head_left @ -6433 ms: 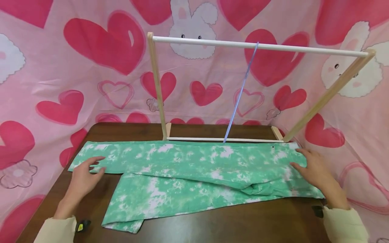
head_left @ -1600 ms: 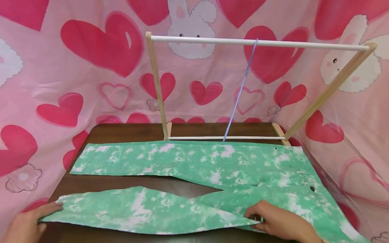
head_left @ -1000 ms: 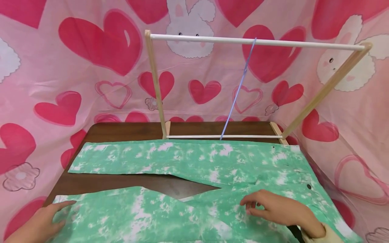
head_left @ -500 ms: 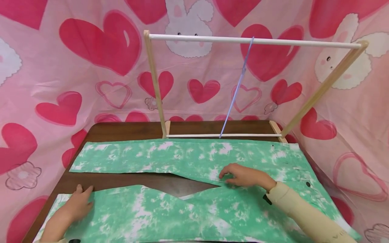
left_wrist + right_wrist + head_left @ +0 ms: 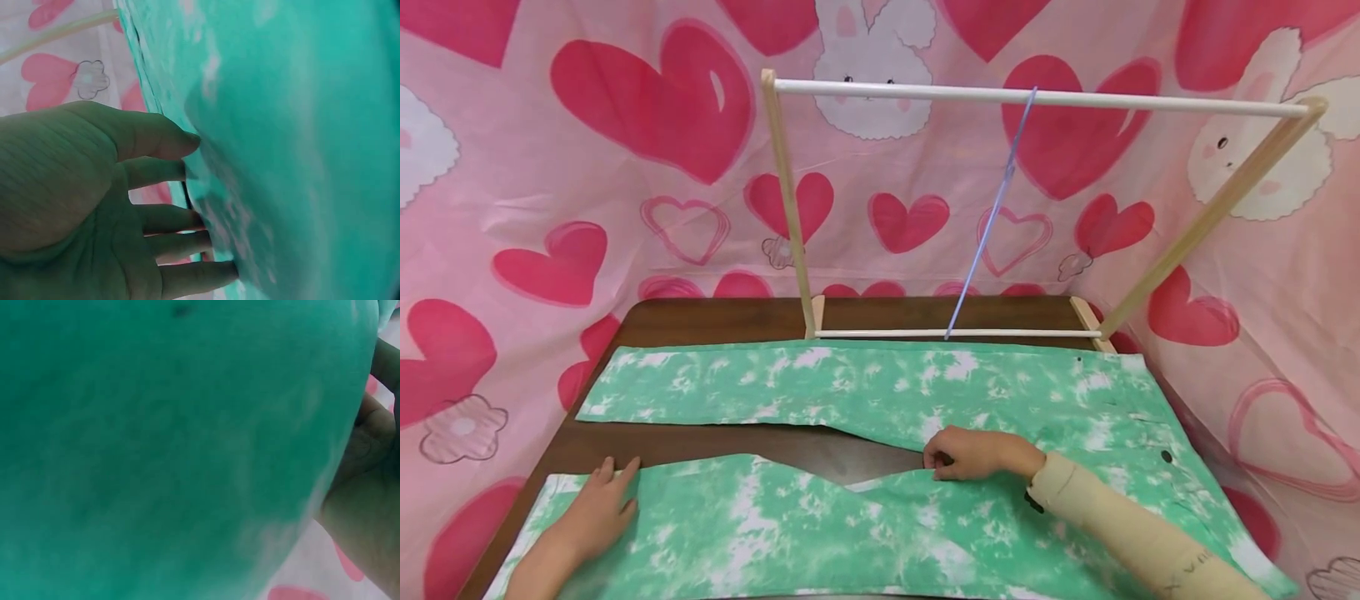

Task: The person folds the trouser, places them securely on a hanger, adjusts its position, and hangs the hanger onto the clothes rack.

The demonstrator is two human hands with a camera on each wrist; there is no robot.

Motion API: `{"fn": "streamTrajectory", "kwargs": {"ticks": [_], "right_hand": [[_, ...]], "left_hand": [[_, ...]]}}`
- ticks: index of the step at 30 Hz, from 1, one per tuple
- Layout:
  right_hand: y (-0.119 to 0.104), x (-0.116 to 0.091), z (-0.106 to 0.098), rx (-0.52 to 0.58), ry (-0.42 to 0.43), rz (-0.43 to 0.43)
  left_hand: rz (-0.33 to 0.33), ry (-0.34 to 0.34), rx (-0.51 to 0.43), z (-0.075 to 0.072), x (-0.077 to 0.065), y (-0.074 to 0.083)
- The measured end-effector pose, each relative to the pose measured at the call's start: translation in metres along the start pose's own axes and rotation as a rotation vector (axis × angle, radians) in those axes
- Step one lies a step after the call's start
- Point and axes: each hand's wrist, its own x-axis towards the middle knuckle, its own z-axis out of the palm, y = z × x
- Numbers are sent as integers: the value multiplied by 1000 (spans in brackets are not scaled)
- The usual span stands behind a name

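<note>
The green and white pants (image 5: 887, 400) are lying spread out on the brown table (image 5: 722, 321), with the waist on the right and the two legs pointing left. Bare wood is showing between the legs. The left hand (image 5: 591, 517) is resting on the left end of the near leg. Its fingers are spreading wide and touching the cloth by the far edge, not squeezing it. The right hand (image 5: 970, 454) is resting where the legs are meeting. Its fingers are curling in a narrow bend by the cloth edge, but the cloth is hiding the tips in the right wrist view, so I cannot tell if they are pinching it.

For neat work, both hands should be taking the same edge of the near leg and moving together, so the cloth is not twisting. The left fingers should be pressing softly, or wrinkles will be popping up. The far leg should be staying flat. The rack (image 5: 895, 91) and its thin blue stick (image 5: 986, 233) are standing just behind, so slow hands should be helping.
</note>
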Motion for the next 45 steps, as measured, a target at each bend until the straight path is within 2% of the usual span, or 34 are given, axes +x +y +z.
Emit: {"fn": "streamTrajectory", "kwargs": {"ticks": [3, 8, 11, 13, 16, 19, 24, 27, 31, 33, 36, 40, 45], "right_hand": [[-1, -3, -2, -34, 47, -3], [1, -12, -11, -117, 210, 63], [4, -16, -14, -105, 270, 93], [6, -17, -15, -92, 263, 91], [11, -17, -16, -58, 193, 74], [16, -21, -21, -19, 169, 75], [27, -38, -39, 12, 275, 89], [43, -54, -50, -10, 347, 133], [71, -83, -63, -36, 445, 213], [82, -99, -68, -43, 492, 249], [99, -123, -71, -28, 567, 306], [120, -152, -71, -26, 664, 396], [147, -186, -73, -37, 787, 579]], "left_hand": [[12, 25, -19, 5, -1, -3], [3, 37, -51, 11, -4, -11], [-5, 38, -61, 12, -5, -14], [2, 45, -67, 12, -5, -16], [9, 47, -79, 11, -5, -17], [28, 69, -84, 10, -5, -17], [55, 89, -83, 4, -3, -13], [52, 49, -70, -6, 0, -9], [71, -5, -48, -27, 10, -2], [91, -3, -50, -36, 17, 4], [140, 37, -61, -46, 30, 15], [221, 113, -106, -51, 51, 32], [283, 205, -168, -57, 88, 44]]}}
